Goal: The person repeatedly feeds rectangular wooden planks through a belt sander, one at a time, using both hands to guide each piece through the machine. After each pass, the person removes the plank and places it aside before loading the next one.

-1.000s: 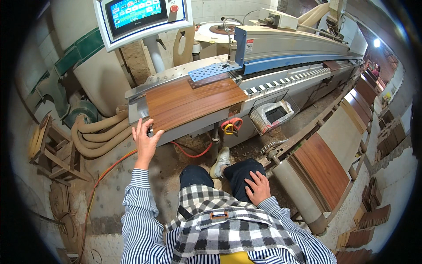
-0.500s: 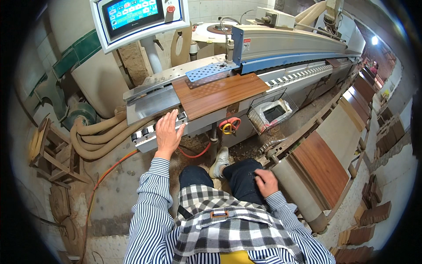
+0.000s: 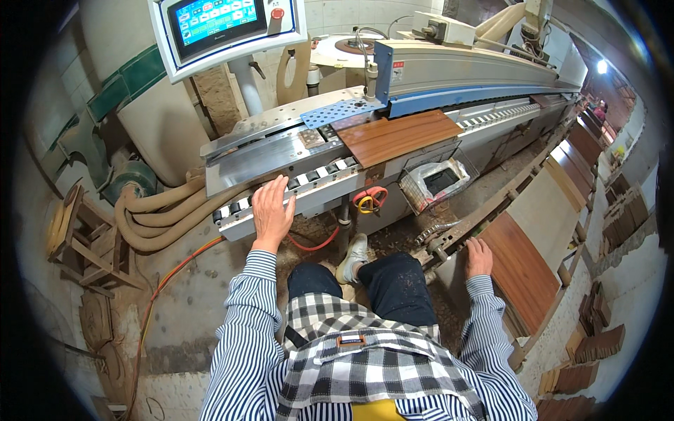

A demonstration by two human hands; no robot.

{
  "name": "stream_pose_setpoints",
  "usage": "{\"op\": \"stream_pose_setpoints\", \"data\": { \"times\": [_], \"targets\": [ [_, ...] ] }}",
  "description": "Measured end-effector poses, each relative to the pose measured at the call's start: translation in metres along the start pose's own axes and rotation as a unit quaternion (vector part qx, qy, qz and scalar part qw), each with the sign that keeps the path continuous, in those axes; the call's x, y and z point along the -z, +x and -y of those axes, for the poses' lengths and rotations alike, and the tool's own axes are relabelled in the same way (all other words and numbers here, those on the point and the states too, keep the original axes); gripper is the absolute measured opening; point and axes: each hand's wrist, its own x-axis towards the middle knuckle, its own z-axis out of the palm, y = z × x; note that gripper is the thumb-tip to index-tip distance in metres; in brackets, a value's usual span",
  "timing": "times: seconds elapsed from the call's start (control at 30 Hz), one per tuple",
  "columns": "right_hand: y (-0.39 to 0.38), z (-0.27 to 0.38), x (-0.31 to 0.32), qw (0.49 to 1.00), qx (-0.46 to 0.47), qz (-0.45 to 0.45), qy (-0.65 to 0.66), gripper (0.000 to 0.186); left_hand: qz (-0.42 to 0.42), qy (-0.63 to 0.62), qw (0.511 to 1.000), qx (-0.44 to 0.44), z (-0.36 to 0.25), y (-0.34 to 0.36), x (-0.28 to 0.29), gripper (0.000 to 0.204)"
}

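My left hand (image 3: pixel 272 210) lies with fingers stretched out at the front edge of the roller rail (image 3: pixel 316 181) and holds nothing. A brown wood-grain board (image 3: pixel 404 137) lies flat on the machine's infeed, right of that hand and apart from it. Its far edge runs beneath the machine's long blue-edged beam (image 3: pixel 449 102). My right hand (image 3: pixel 479 258) is at the near left corner of a stack of boards, whose top brown wood-grain board (image 3: pixel 523 270) lies on a low roller conveyor. Its fingers are slightly bent at the stack's edge, with no board lifted.
A control screen (image 3: pixel 216 24) with a red button stands at the upper left. Below the machine hang a wire basket (image 3: pixel 439 181) and red-handled scissors (image 3: pixel 370 200). Thick dust hoses (image 3: pixel 158 219) lie left, near a wooden stool (image 3: pixel 88 242). Board offcuts (image 3: pixel 597 344) are piled far right.
The brown board has slid right along the machine, uncovering more rollers and metal table. My right hand has moved from beside my thigh to the board stack. My left hand has stayed nearly still.
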Motion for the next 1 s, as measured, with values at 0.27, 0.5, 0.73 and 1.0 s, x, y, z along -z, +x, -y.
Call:
{"op": "stream_pose_setpoints", "data": {
  "times": [0.27,0.5,0.73,1.0],
  "targets": [
    [-0.061,0.039,0.047,0.99,-0.007,-0.083,0.118,0.045,-0.006,0.001,1.0,0.011,0.0,-0.003,0.001,0.05],
    [-0.112,0.014,0.042,0.51,-0.57,-0.082,0.639,0.038,-0.003,-0.007,1.0,0.016,0.001,-0.002,0.002,0.048],
    [-0.137,-0.026,0.019,0.378,-0.555,-0.195,0.715,0.029,-0.009,-0.008,1.0,0.014,-0.001,-0.001,0.0,0.047],
    [-0.134,0.05,0.057,0.335,-0.502,-0.06,0.795,0.043,-0.001,-0.012,1.0,0.012,0.0,-0.001,0.003,0.046]
  ]
}}
